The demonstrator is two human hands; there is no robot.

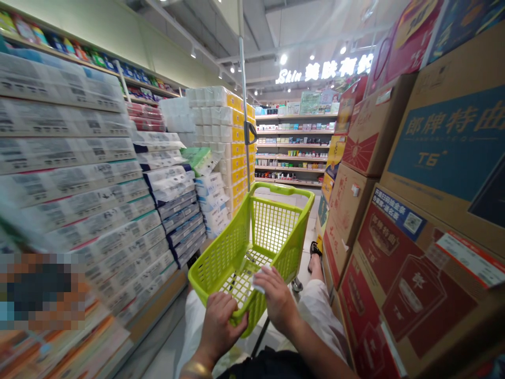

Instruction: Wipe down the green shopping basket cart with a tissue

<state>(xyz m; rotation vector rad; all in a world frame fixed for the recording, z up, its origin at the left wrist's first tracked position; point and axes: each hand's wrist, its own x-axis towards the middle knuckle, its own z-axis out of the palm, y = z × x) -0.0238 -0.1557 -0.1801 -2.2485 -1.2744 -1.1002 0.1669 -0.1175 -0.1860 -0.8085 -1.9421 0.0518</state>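
Note:
In the head view a bright green plastic shopping cart (219, 252) with a lattice basket stands right in front of me. My left hand (223, 316) is closed over its near rim, fingers curled over the edge and the thumb below. My right hand (281, 301) is at the basket's near right side, its fingers bent around a small white thing (259, 283) that resembles a crumpled tissue. Whether this hand also touches the rim, I cannot tell. The basket's lattice floor shows between its walls. A tall metal pole (243, 73) rises at the cart's left side.
Tall stacks of wrapped paper packs (90, 173) line the left. Large printed cartons (366, 237) are piled close on the right. A sandalled foot (314, 252) shows beside the cartons. Farther ahead are shelves of small goods (294, 141) under a lit sign (325, 69).

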